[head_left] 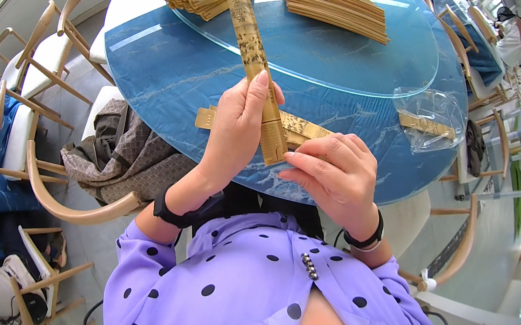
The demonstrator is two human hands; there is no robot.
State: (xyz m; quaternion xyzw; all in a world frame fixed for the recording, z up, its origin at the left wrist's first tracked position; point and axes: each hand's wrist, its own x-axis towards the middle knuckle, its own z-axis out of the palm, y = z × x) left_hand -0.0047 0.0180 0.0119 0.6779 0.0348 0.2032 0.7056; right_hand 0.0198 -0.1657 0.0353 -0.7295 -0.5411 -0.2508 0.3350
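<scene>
Hands (286, 151) around upright bamboo fan (254, 60)

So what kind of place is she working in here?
Probably a dining hall or restaurant used as a workroom: a round blue table with a glass turntable, wooden chairs around it, and stacks of bamboo fans.

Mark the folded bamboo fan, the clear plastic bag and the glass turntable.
folded bamboo fan (251, 47), head view, upper half of the closed slats
clear plastic bag (435, 116), head view, crinkled middle
glass turntable (342, 73), head view, bare glass near its front rim
</scene>
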